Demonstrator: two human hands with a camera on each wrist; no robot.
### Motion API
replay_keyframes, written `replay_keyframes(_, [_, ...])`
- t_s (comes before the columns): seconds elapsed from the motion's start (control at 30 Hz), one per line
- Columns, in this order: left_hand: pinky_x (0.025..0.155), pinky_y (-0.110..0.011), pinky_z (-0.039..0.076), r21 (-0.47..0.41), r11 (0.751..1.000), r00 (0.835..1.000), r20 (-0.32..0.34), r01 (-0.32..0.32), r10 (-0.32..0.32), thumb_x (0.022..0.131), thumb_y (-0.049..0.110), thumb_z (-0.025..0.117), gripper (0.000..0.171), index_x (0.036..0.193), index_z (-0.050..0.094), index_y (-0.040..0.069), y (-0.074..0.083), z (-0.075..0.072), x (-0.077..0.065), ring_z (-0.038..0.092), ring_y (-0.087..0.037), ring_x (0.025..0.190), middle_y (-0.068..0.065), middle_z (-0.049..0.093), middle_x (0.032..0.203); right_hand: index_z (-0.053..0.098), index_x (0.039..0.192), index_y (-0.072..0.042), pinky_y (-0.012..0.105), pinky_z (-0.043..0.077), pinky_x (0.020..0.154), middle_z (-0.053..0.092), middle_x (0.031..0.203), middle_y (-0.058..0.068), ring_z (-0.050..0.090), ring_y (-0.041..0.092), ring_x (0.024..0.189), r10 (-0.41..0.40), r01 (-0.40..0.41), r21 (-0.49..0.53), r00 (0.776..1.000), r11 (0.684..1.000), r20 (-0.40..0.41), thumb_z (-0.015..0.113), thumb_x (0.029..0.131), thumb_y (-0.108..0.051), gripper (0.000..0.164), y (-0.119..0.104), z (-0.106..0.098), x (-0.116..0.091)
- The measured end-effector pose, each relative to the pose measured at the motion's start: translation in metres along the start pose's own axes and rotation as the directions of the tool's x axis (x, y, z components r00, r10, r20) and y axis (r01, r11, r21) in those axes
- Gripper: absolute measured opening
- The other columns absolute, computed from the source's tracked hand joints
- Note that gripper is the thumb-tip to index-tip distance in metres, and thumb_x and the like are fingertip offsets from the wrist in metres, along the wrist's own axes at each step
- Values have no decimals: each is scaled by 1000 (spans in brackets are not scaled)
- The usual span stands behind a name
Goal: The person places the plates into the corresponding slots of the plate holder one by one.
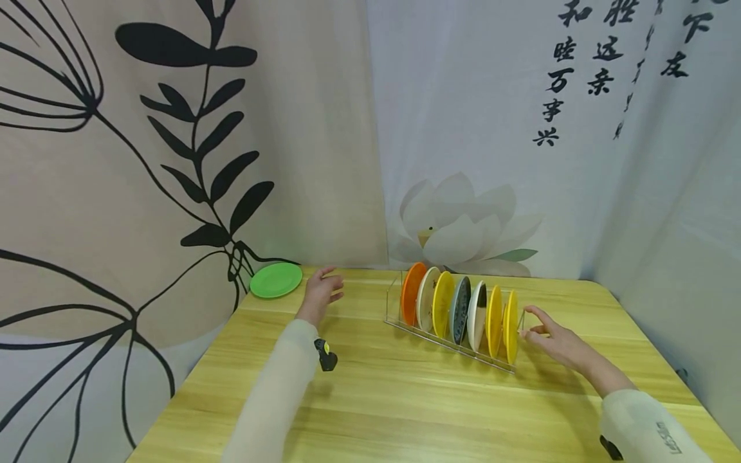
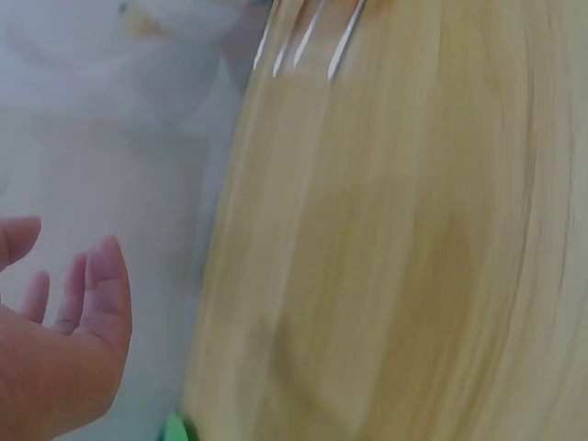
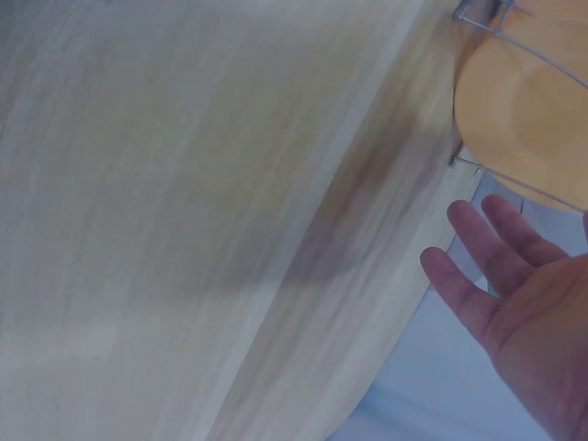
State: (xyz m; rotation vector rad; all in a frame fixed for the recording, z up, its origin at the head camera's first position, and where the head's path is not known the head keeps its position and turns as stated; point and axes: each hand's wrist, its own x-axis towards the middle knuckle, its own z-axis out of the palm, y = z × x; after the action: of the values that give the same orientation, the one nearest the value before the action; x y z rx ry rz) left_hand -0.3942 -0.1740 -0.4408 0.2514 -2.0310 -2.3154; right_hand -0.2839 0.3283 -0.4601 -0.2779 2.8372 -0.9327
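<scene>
Several plates stand on edge in a wire dish rack point(image 1: 513, 370) at the back right of the table in the head view. From the left come an orange plate point(image 1: 411, 294), a cream one, a yellow one, a dark patterned plate point(image 1: 461, 310), a white and black plate point(image 1: 476, 316), and two yellow plates. My right hand point(image 1: 556, 342) is at the rack's right end, beside the outermost yellow plate point(image 1: 511, 329); in the right wrist view its fingers point(image 3: 491, 248) spread apart, holding nothing. My left hand point(image 1: 320, 296), empty with loosely bent fingers, hovers just right of a green plate point(image 1: 276, 280).
The wooden table point(image 1: 405, 411) reaches back to a printed curtain point(image 1: 324, 161), with another curtain point(image 1: 677, 225) along the right side. The green plate lies at the table's back left corner. Dark wrist devices point(image 1: 327, 355) are on the sleeves.
</scene>
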Motion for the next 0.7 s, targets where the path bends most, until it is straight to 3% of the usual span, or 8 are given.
replay_keyframes(0.2, [105, -46, 45, -69, 997, 993, -116, 18, -26, 99, 11, 59, 57, 151, 36, 8, -3, -42, 1, 53, -29, 112, -16, 47, 134, 14, 157, -13, 62, 50, 83, 48, 138, 35, 58, 50, 109, 16, -17, 13, 1000, 1000, 12, 47, 99, -54, 78, 0, -1, -1])
replay_keyframes(0.37, [107, -46, 43, -135, 991, 977, -210, 5, -34, 100, 13, 58, 62, 154, 29, 5, -7, -73, 2, 52, -25, 108, -18, 46, 136, 14, 157, -13, 61, 50, 83, 47, 138, 36, 58, 50, 109, 20, -20, 13, 1000, 1000, 15, 47, 100, -54, 78, 0, -1, -1])
replay_keyframes(0.53, [105, -41, 46, -158, 987, 951, -306, 3, -52, 101, 20, 57, 63, 156, 27, 8, -14, -100, 4, 54, -22, 107, -10, 49, 122, 14, 157, -13, 61, 50, 82, 47, 138, 36, 59, 50, 108, 15, -15, 2, 1000, 1000, 8, 47, 100, -54, 77, 0, -2, 0])
replay_keyframes(0.7, [104, -39, 46, -216, 976, 914, -397, -5, -83, 101, 23, 58, 68, 157, 22, 9, -21, -114, 0, 52, -24, 113, -7, 47, 127, 15, 157, -13, 60, 51, 82, 48, 137, 35, 59, 48, 107, 17, -17, 8, 1000, 1000, 12, 48, 100, -51, 76, 0, -1, 0])
